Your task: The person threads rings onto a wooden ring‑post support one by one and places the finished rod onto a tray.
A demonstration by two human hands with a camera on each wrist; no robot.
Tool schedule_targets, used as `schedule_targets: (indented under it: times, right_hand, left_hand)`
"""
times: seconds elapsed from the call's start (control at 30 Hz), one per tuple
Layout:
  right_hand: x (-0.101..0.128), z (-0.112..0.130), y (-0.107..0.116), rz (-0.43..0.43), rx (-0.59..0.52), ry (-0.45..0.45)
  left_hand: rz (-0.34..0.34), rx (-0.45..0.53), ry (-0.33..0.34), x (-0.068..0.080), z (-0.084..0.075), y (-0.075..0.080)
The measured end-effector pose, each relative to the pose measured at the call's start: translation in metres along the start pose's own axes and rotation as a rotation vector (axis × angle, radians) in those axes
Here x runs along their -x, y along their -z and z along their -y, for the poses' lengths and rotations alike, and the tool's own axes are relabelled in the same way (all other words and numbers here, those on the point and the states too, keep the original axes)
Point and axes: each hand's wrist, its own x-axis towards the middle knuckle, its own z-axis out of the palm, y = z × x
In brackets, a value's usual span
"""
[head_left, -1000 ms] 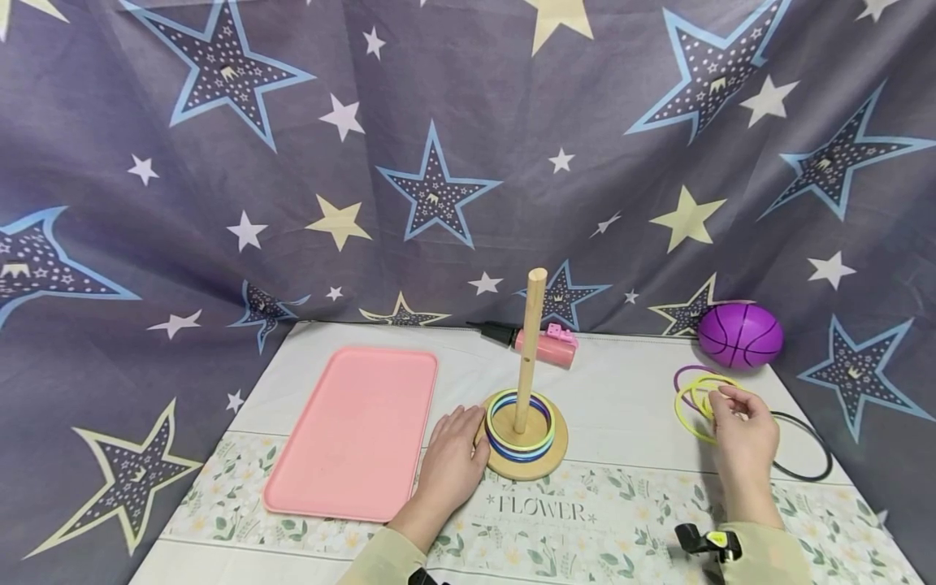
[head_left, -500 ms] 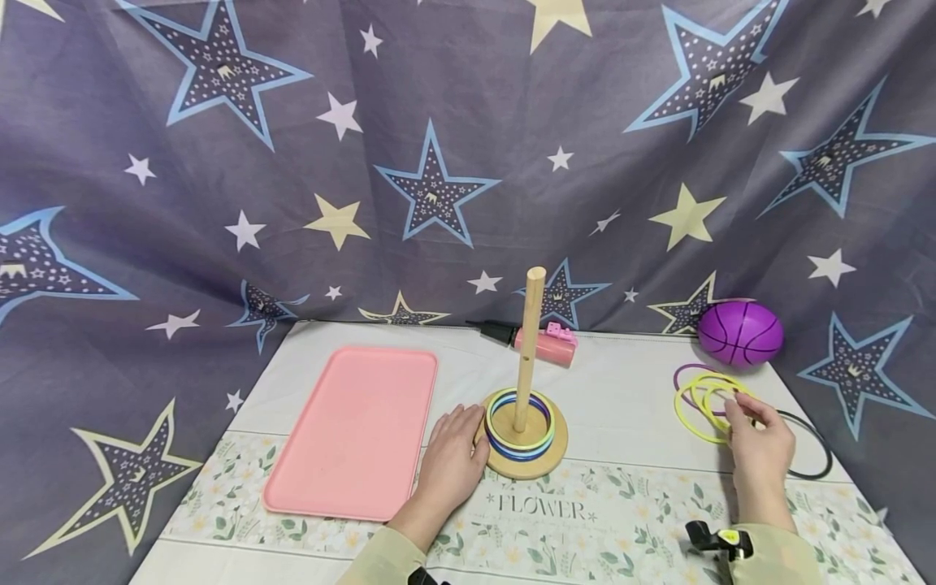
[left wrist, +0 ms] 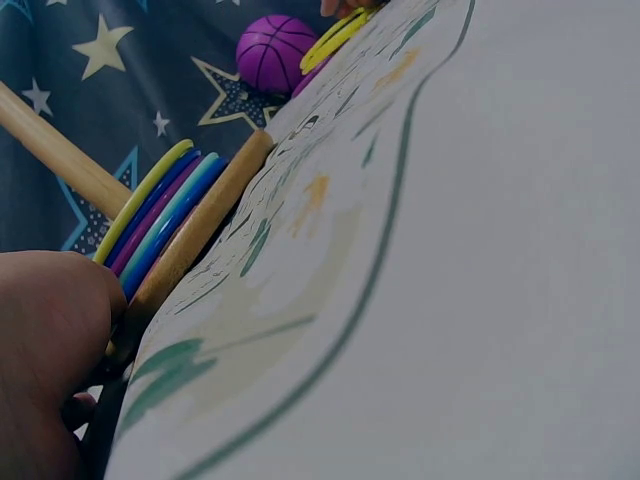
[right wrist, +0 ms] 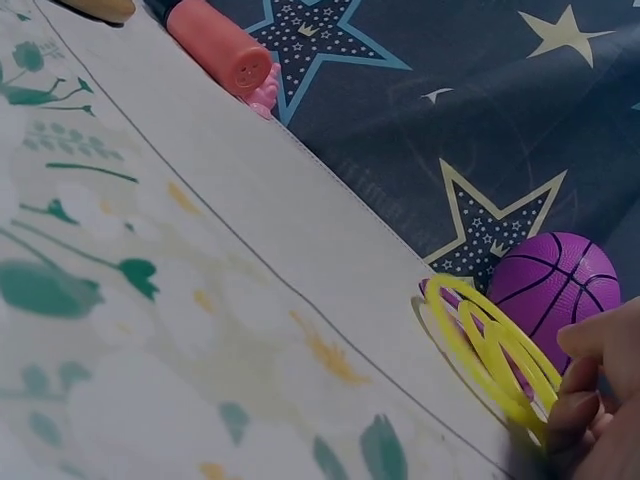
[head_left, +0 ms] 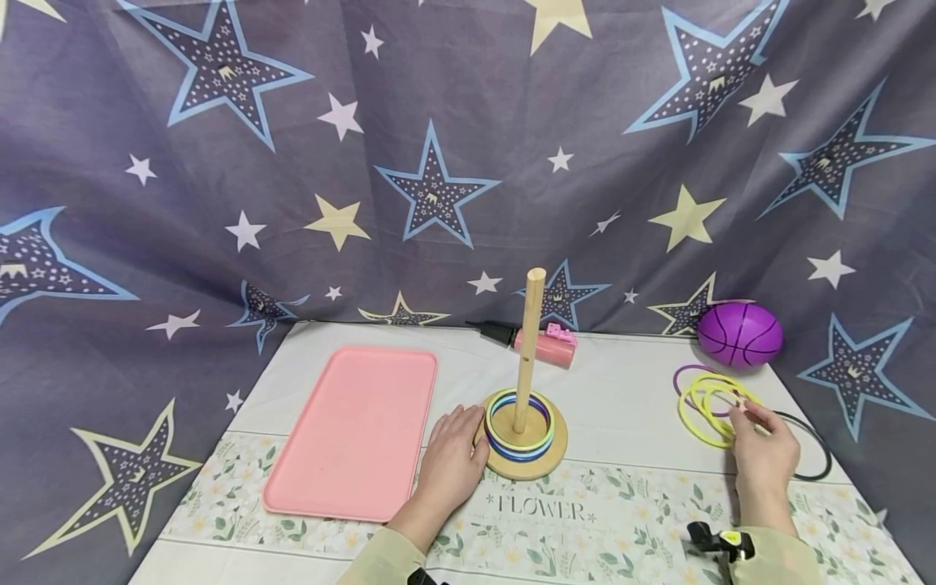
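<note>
A wooden ring-toss stand (head_left: 528, 349) stands upright on the table, with several coloured rings (head_left: 504, 443) stacked around its peg. Against the left side of its round base (left wrist: 218, 215) rests my left hand (head_left: 455, 459), its fingers extended and relaxed. At the right, my right hand (head_left: 764, 451) pinches the near right edge of a yellow ring (head_left: 691, 422). That ring appears tilted up off the table in the right wrist view, where the fingertips (right wrist: 580, 340) partly hide its edge. More yellow loops overlap it. A purple ring (head_left: 678, 375) lies partly under the yellow ones.
A black ring (head_left: 822, 451) lies to the right of my right hand. The purple ball (head_left: 740, 335) sits at the back right corner. Behind the stand lies a pink hand pump (head_left: 552, 349). A pink tray (head_left: 354, 431) is at the left, and a star-patterned curtain (head_left: 600, 268) borders the table.
My right hand has moved right from over the yellow rings to their right edge, and the outer yellow ring has shifted slightly right. My left hand and the stand stay put.
</note>
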Motion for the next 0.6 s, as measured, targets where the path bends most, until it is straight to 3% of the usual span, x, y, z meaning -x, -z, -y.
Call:
schedule_targets:
  times: [0.2, 0.4, 0.6]
  right_hand:
    - [-0.0009, -0.0019, 0.0021, -0.074, 0.043, 0.029]
    - [-0.0016, -0.0026, 0.0042, -0.042, 0.066, -0.029]
    - [-0.0007, -0.0034, 0.0046, -0.042, 0.105, 0.007]
  left_hand:
    - [0.011, 0.0, 0.014, -0.0008, 0.0005, -0.001]
    - [0.003, -0.008, 0.002, -0.0008, 0.0011, -0.002]
    - [0.0, -0.016, -0.003, -0.0013, 0.002, -0.0024]
